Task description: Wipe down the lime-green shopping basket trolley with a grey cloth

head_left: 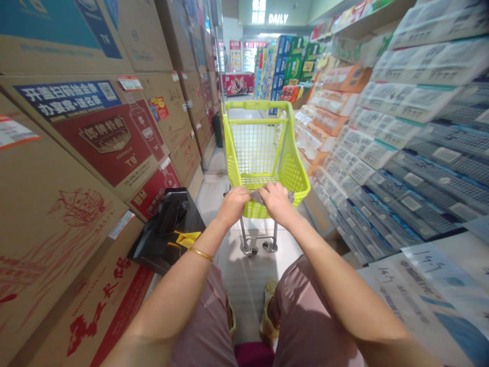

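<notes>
A lime-green shopping cart (297, 163) stands right in front of me, its handle toward my body. My left hand (234, 203) is wrapped over the left part of that handle. On the right part of it, my right hand (275, 201) is closed, fingers curled over the bar. Between and beside the hands shows a greyish handle cover (258, 197). Through the mesh the basket looks empty. The cart's wheels (250, 250) rest on the tiled floor.
Stacked cardboard cartons (114, 132) line the left side, with a black box (171, 224) jutting out low. Packs of paper goods (382, 137) are piled on the right. Farther down the aisle stand blue and green boxes (294, 63) and a red chest (239, 84).
</notes>
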A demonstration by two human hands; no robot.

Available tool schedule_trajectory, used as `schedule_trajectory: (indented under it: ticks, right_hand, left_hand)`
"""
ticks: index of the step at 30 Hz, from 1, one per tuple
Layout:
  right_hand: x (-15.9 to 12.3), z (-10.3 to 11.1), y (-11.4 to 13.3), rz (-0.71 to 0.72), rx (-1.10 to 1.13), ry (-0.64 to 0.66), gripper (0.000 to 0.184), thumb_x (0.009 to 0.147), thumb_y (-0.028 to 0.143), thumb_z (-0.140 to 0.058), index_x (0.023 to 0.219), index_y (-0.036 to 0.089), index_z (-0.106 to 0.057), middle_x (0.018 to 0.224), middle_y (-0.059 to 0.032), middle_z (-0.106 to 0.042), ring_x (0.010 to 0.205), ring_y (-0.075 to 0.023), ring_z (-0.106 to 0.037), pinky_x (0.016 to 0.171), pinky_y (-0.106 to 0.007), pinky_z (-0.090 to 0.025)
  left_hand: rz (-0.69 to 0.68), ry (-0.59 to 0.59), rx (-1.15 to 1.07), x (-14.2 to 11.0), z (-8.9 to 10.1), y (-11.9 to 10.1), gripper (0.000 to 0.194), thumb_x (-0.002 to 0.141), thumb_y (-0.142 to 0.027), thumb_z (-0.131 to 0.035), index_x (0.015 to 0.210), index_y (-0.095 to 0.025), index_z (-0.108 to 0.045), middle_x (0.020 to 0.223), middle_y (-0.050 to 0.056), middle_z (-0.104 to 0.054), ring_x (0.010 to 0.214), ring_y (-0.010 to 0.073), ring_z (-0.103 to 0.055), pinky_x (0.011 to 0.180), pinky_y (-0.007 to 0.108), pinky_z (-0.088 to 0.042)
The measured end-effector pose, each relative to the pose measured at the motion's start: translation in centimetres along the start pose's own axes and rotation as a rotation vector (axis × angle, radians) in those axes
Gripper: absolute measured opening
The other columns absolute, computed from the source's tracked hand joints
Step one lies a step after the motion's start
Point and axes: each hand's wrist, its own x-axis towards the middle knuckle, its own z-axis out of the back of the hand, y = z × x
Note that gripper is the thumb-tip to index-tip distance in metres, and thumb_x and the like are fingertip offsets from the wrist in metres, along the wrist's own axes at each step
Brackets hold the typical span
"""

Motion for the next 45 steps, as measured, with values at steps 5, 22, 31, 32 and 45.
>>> schedule_trajectory:
  ticks: [5, 22, 31, 32, 45]
  right_hand:
    - [0.9, -0.5, 0.9, -0.002, 0.104, -0.013, 0.041, 0.087, 0.011, -0.034, 0.121, 0.023, -0.052, 0.11, -0.01, -0.051, 0.094, -0.024, -0.037, 0.075, -0.034, -0.028]
    - [-1.4, -0.1, -5.2, -0.109, 0.095, -0.038, 0.034, 0.075, 0.005, -0.045, 0.104, 0.015, -0.059, 0.106, -0.0122, -0.054, 0.092, -0.0236, -0.042, 0.076, -0.033, -0.033]
    - [0.4, -0.7, 2.5, 0.002, 0.085, -0.07, 0.06, 0.085, 0.031, -0.049, 0.138, 0.01, -0.032, 0.116, -0.0169, -0.047, 0.097, -0.0286, -0.038, 0.081, -0.04, -0.033]
    - [0.5, -0.8, 2.9, 0.008, 0.092, -0.08, 0.064, 0.084, 0.035, -0.05, 0.139, 0.009, -0.029, 0.117, -0.0175, -0.046, 0.098, -0.0293, -0.038, 0.082, -0.041, -0.033]
    - [-0.8, -0.7, -2.0, 0.024, 0.12, -0.072, 0.03, 0.083, 0.016, -0.045, 0.112, 0.013, -0.054, 0.111, -0.0134, -0.052, 0.096, -0.0242, -0.042, 0.082, -0.035, -0.036]
  left_hand:
    - [0.025, 0.028, 0.062, 0.2, 0.8, -0.1, 0.025, 0.089, -0.013, -0.038, 0.085, -0.015, -0.062, 0.085, 0.008, -0.063, 0.088, 0.0183, -0.055, 0.082, 0.032, -0.047]
    - [0.055, -0.049, -0.145, 2.2, 0.3, 1.4, 0.032, 0.088, -0.02, -0.038, 0.061, -0.018, -0.055, 0.074, 0.003, -0.058, 0.094, 0.0179, -0.055, 0.104, 0.041, -0.039]
    - [0.088, -0.04, -0.175, 1.7, -0.3, 1.2, 0.021, 0.076, -0.007, -0.041, 0.069, -0.017, -0.058, 0.084, 0.005, -0.059, 0.099, 0.0183, -0.054, 0.109, 0.044, -0.033]
    - [0.08, -0.041, -0.181, 1.6, -0.1, 1.2, 0.02, 0.074, -0.007, -0.042, 0.069, -0.018, -0.058, 0.085, 0.005, -0.059, 0.099, 0.0183, -0.054, 0.109, 0.044, -0.033]
    - [0.093, -0.028, -0.077, 2.0, 0.9, 1.2, 0.029, 0.078, -0.014, -0.041, 0.05, -0.02, -0.045, 0.06, 0.002, -0.048, 0.068, 0.0157, -0.049, 0.086, 0.037, -0.046]
